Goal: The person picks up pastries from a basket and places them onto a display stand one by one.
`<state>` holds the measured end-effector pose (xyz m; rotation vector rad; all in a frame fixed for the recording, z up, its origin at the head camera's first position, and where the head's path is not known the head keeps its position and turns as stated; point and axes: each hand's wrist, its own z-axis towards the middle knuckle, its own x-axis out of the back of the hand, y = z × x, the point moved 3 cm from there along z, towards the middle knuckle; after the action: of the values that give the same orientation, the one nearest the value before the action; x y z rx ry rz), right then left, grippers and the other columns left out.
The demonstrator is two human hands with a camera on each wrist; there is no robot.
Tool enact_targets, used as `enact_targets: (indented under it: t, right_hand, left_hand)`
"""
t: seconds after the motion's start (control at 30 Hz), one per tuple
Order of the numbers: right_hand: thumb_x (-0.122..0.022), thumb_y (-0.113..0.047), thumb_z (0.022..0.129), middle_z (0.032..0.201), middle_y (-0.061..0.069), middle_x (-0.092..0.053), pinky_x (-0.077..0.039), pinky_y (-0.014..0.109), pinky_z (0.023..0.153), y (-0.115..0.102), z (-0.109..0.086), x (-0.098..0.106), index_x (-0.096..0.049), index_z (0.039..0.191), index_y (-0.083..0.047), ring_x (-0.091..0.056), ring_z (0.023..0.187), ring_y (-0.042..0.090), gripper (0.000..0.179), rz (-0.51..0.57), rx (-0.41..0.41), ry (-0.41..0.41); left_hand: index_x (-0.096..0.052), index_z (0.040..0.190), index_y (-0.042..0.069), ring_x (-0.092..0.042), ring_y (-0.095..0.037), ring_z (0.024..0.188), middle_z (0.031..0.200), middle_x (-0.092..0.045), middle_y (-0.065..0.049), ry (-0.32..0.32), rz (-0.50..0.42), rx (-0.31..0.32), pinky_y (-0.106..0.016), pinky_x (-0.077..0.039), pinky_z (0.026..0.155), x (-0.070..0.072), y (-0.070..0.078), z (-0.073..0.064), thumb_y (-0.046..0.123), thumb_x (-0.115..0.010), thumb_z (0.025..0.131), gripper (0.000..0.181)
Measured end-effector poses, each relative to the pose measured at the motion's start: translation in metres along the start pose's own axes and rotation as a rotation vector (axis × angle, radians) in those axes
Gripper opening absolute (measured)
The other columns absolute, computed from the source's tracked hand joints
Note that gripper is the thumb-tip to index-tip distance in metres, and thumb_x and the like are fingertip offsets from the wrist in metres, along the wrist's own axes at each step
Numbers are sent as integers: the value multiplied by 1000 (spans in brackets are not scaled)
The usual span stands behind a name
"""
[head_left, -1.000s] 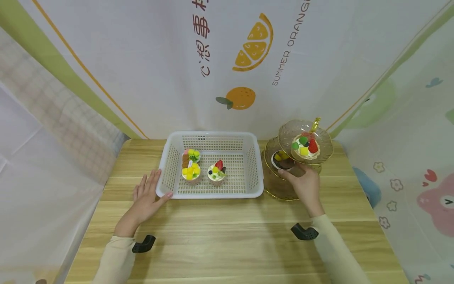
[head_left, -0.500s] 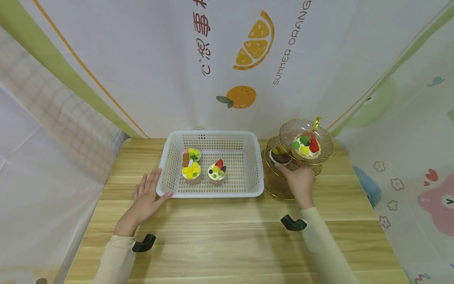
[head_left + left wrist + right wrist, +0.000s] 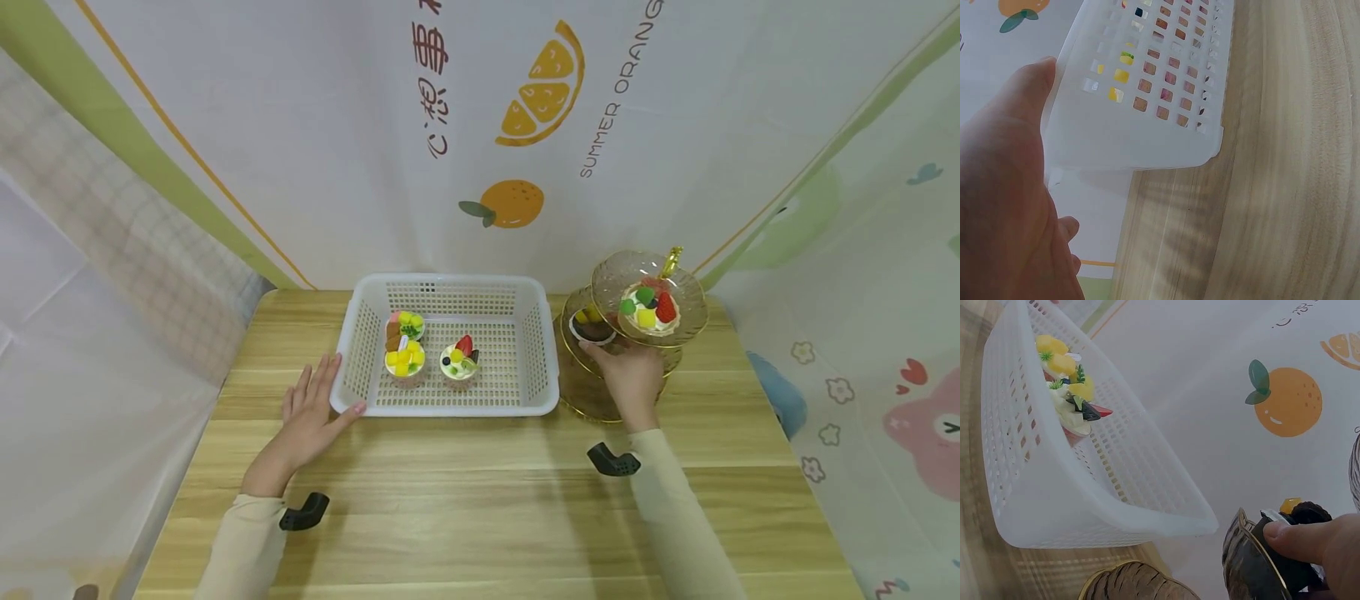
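My right hand (image 3: pixel 634 382) reaches under the top plate of a gold-rimmed, clear tiered stand (image 3: pixel 609 271). It pinches a dark chocolate tart (image 3: pixel 594 331) with yellow fruit pieces on the middle plate. The right wrist view shows the thumb (image 3: pixel 1294 540) pressed on the dark tart (image 3: pixel 1291 567); the other fingers are mostly hidden. At the left end of a white plastic basket (image 3: pixel 457 411), my left hand (image 3: pixel 303 429) rests with fingers extended along its side and thumb at the front corner. A fruit tart (image 3: pixel 651 310) with a strawberry sits on the top plate.
Inside the basket stand a mango cupcake (image 3: pixel 405 362), a strawberry-topped cupcake (image 3: pixel 459 363) and a green-and-brown topped one (image 3: pixel 408 325) behind. The stand is close to the basket's right end. A printed curtain (image 3: pixel 360 167) hangs behind the wooden table (image 3: pixel 465 508).
My right hand and forearm have shifted left, and the chocolate tart has moved slightly left on the middle plate. My left hand stays at the basket.
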<state>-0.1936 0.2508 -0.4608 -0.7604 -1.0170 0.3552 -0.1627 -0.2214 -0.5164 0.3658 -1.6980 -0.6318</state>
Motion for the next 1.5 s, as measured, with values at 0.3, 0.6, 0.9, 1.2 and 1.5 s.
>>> enact_targets:
  t: [0.3, 0.6, 0.9, 1.2, 1.5]
  right_hand:
    - [-88, -42, 71, 88, 19, -75, -47, 55, 71, -2, -4, 0, -73, 96, -2, -66, 87, 42, 50, -182, 58, 3]
    - [-89, -44, 68, 79, 16, -74, -45, 49, 63, -4, -6, 1, -72, 98, -4, -65, 75, 36, 53, -202, 104, 25]
    - [-89, -42, 68, 90, 18, -77, -50, 53, 68, 1, -9, 2, -74, 92, -1, -70, 87, 40, 50, -151, 93, 26]
    - [-87, -38, 74, 105, 19, -75, -49, 53, 84, 0, -25, 22, -72, 111, -2, -69, 100, 39, 53, -45, 31, 23]
    - [-91, -25, 70, 95, 13, -77, -42, 38, 79, -14, -57, 25, -73, 110, -4, -66, 92, 35, 49, 79, 121, 65]
  left_hand:
    - [9, 160, 22, 16, -48, 151, 167, 12, -16, 2, 1, 0, -75, 8, 111, 0, 0, 0, 53, -51, 98, 92]
    - [10, 160, 23, 15, -48, 151, 168, 10, -15, 0, 2, 9, -76, 8, 110, -1, -2, 1, 55, -52, 97, 94]
    - [10, 160, 23, 15, -47, 151, 168, 11, -14, 2, -3, 12, -76, 8, 111, -2, -3, 1, 55, -52, 97, 94]
    - [10, 160, 23, 14, -48, 151, 168, 10, -15, -1, -3, 12, -76, 9, 111, -2, -1, 0, 55, -52, 97, 93]
    - [10, 160, 24, 15, -49, 151, 168, 11, -15, 4, -14, 6, -76, 9, 111, -3, -2, 0, 55, -51, 97, 93]
